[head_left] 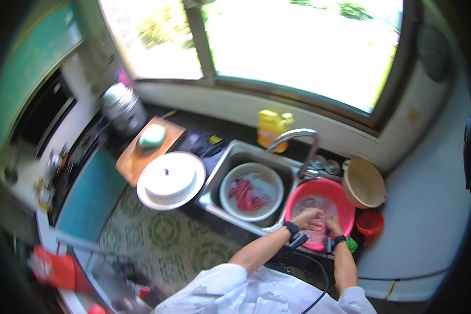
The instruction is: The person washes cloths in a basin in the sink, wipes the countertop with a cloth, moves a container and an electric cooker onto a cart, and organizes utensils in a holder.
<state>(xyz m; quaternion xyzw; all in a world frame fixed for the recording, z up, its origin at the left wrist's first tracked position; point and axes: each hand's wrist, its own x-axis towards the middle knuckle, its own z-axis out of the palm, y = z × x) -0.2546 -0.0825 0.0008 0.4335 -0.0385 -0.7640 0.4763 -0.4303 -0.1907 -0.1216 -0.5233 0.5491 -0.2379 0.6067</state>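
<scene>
Both my hands are over a pink basin [346,201] of cloudy, sudsy water in the right part of the sink area. My left hand [311,217] is near the middle of the basin, its fingers apart and pointing right, and I see nothing in them. My right hand [334,227] is close beside it at the basin's right side; its fingers are mostly hidden. Each wrist wears a dark band with a small device. Whether anything lies under the water by my hands, I cannot make out.
In the left sink bowl a white basin [226,193] holds pink raw meat [247,196]. A curved faucet [301,134] rises behind, beside a yellow jug [272,128]. A tan colander [362,183] and red scoop [370,224] stand right; a lidded white basin [171,178] and cutting board [133,166] left.
</scene>
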